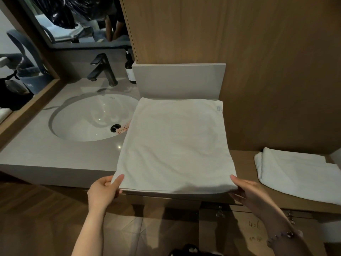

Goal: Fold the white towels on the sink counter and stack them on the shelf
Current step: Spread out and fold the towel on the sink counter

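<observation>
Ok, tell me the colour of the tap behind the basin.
The tap is black; the head view shows it best.

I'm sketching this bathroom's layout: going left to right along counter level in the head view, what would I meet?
sink basin → flat white towel, near corners pinched by the left hand and right hand → bare strip of wooden shelf → folded towel

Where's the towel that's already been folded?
The folded towel lies at the far right of the head view, on the low wooden shelf. It sits just right of the larger towel spread on the sink counter.
</observation>
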